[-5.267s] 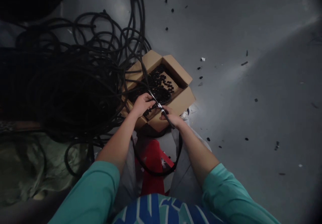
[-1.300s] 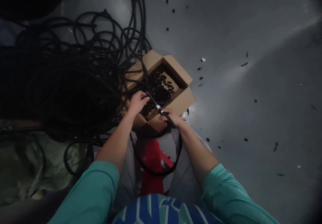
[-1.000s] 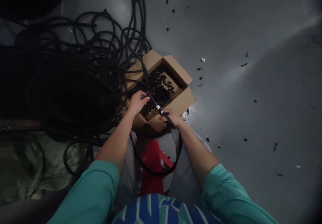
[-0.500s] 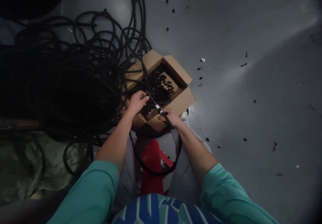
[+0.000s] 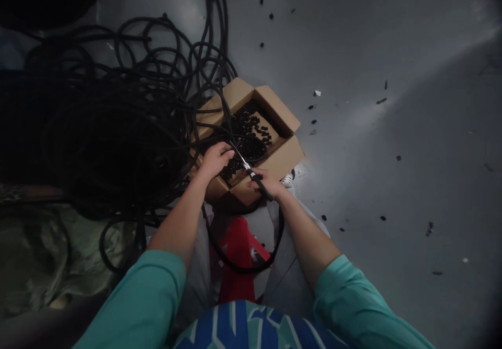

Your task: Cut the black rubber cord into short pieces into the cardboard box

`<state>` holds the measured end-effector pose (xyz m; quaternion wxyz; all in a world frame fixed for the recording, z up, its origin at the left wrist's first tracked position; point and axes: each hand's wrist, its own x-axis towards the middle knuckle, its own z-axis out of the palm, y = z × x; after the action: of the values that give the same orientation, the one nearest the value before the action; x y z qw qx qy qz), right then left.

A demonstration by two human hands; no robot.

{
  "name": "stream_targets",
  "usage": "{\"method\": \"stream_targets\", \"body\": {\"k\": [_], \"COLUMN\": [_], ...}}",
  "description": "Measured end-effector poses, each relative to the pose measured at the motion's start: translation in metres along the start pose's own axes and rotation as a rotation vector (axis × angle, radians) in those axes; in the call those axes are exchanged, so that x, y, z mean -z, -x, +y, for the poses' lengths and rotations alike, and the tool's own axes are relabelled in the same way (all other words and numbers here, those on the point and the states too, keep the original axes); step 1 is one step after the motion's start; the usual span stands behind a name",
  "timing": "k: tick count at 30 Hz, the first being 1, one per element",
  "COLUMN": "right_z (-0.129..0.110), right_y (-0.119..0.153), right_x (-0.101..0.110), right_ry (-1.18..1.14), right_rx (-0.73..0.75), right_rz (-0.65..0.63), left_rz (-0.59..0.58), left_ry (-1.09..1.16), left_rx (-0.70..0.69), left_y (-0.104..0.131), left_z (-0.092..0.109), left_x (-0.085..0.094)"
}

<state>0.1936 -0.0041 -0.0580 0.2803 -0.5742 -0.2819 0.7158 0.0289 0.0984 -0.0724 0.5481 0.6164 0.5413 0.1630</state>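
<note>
Over the front of the open cardboard box [image 5: 285, 156], my left hand [image 5: 216, 160] is closed, its thumb and fingers pinched on what looks like a dark cable. My right hand [image 5: 270, 183] grips scissors [image 5: 249, 170] with black handles and a slim, light metal blade. The blade points up and left, its tip close to my left fingertips; whether it touches the cable I cannot tell. A loop of black cable [image 5: 243, 270] hangs below between my forearms. Many small black pieces [image 5: 251, 124] lie inside the box under my hands.
A large tangle of black cable [image 5: 152, 69] spreads left of the box, some strands crossing its left flaps. Green crumpled fabric [image 5: 90, 249] is at lower left. Between my legs stands something red [image 5: 236, 255]. Small black scraps [image 5: 314, 122] dot the grey floor [image 5: 376, 171].
The scissors have turned slightly in my right hand, and their blade shows brighter. Both hands stay almost in the same place over the box.
</note>
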Motion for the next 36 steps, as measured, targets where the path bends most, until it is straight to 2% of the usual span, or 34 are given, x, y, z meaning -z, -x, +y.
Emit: {"method": "stream_targets", "body": {"k": [7, 15, 19, 23, 28, 36], "right_z": [0.0, 0.003, 0.002, 0.001, -0.001, 0.0], "right_y": [0.0, 0.001, 0.002, 0.002, 0.0, 0.001], "right_x": [0.003, 0.004, 0.003, 0.002, 0.003, 0.003], "right_ry": [0.062, 0.144, 0.087, -0.016, -0.008, 0.0], "right_rx": [0.068, 0.107, 0.058, -0.01, 0.085, 0.056], "right_rz": [-0.005, 0.007, -0.009, -0.078, -0.037, -0.017], "left_rz": [-0.165, -0.232, -0.259, -0.263, -0.295, -0.375], "left_ry": [0.212, 0.361, 0.387, 0.428, 0.513, 0.731], "left_rx": [0.118, 0.229, 0.247, 0.223, 0.314, 0.406], "left_y": [0.006, 0.007, 0.008, 0.008, 0.01, 0.005], "left_z": [0.011, 0.019, 0.021, 0.022, 0.029, 0.017], "left_x": [0.002, 0.007, 0.008, 0.008, 0.003, 0.0]}}
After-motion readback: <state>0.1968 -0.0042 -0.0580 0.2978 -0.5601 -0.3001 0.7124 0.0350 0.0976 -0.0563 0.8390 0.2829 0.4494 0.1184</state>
